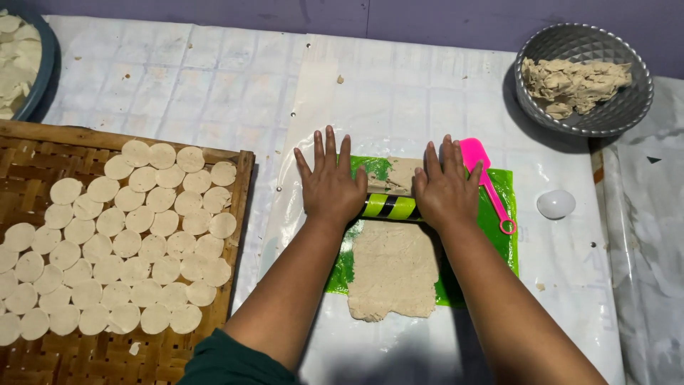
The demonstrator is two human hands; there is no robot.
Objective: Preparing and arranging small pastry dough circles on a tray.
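My left hand (329, 182) and my right hand (445, 187) lie flat, fingers spread, on a green roller with black stripes (389, 207). The roller rests across a sheet of beige dough (393, 274) spread over a green plastic mat (504, 235). The dough below the roller is flattened; a thicker piece (400, 173) shows beyond it. A pink plastic scraper (479, 160) lies on the mat beside my right hand.
A woven bamboo tray (43, 153) at the left holds several round dough discs (135, 242). A grey bowl (591, 121) with dough scraps sits at the back right, a blue basin (39, 78) with discs at the back left. A small white round cutter (556, 204) lies at the right.
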